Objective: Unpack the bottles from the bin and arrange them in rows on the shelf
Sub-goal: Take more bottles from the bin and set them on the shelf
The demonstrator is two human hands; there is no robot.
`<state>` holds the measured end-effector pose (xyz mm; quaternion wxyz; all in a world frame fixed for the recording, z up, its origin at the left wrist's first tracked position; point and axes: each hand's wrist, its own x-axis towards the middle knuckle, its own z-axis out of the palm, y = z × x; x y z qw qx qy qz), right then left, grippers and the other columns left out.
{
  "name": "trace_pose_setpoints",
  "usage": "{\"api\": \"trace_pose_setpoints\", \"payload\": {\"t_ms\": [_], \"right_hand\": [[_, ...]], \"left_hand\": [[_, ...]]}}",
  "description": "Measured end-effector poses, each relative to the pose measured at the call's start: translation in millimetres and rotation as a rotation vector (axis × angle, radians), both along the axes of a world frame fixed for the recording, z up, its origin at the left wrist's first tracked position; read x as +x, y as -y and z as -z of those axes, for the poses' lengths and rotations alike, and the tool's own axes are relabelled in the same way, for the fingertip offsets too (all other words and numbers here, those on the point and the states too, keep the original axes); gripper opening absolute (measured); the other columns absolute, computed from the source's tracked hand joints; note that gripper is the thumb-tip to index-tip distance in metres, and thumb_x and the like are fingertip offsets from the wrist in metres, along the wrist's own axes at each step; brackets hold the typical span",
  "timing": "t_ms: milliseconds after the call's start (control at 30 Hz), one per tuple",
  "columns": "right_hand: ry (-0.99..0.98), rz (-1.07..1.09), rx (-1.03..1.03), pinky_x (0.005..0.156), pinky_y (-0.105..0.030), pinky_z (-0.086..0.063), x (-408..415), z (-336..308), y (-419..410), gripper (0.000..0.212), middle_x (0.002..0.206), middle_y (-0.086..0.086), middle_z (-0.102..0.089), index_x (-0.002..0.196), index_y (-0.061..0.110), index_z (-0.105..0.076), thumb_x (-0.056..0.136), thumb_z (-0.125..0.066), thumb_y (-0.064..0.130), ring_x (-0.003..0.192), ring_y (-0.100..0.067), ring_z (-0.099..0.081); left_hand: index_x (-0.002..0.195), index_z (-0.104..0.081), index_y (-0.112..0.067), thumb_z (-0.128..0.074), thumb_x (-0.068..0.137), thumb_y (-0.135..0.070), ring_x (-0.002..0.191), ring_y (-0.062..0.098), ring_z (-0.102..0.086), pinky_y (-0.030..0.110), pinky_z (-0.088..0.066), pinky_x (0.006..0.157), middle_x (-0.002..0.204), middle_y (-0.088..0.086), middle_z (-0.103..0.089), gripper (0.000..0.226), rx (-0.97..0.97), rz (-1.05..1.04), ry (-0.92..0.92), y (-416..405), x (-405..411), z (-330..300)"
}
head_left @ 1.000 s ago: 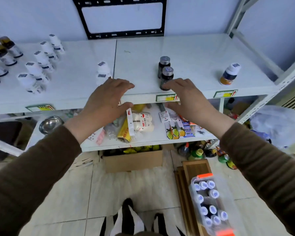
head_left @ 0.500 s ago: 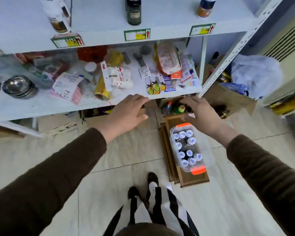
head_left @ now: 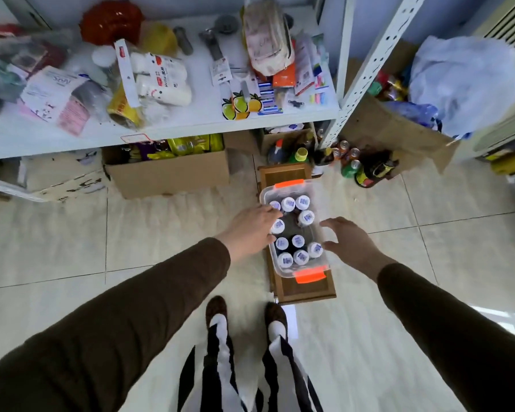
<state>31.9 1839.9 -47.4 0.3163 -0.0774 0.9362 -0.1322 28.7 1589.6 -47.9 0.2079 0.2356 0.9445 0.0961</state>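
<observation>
A clear plastic bin [head_left: 318, 200] with orange latches sits on a wooden tray [head_left: 305, 289] on the floor. Inside stand several dark bottles with white caps [head_left: 306, 217], upright and close together. My left hand [head_left: 252, 230] reaches over the bin's left rim, fingers spread above the caps at that side, holding nothing. To the right of the bin, my right hand [head_left: 350, 243] hovers with fingers apart near the right wall, also empty. The upper shelf with the arranged bottles is out of view.
A white lower shelf [head_left: 191, 126] is piled with packets and bags. Under it sits a cardboard box [head_left: 167, 173]. Loose bottles [head_left: 351, 168] crowd the floor by the shelf post [head_left: 366, 69]. A white plastic bag [head_left: 464, 84] lies at right. My feet [head_left: 244, 316] stand before the tray.
My view has tilted down from the top shelf to the floor. Both hands have dropped from the shelf edge to the bin, now at its two sides.
</observation>
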Motion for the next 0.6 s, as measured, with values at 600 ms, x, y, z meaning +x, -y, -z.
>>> {"api": "trace_pose_setpoints", "payload": {"t_ms": [600], "right_hand": [[-0.229, -0.633, 0.341, 0.117, -0.065, -0.003, -15.8, 164.1, -26.4, 0.062, 0.100, -0.003, -0.065, 0.138, 0.011, -0.046, 0.082, -0.071, 0.024, 0.103, -0.023, -0.061]], "left_hand": [[0.109, -0.067, -0.014, -0.056, 0.088, -0.009, 0.100, 0.030, -0.064, 0.037, -0.049, 0.077, 0.107, 0.007, -0.069, 0.024, -0.396, 0.237, -0.018, -73.8, -57.5, 154.7]]}}
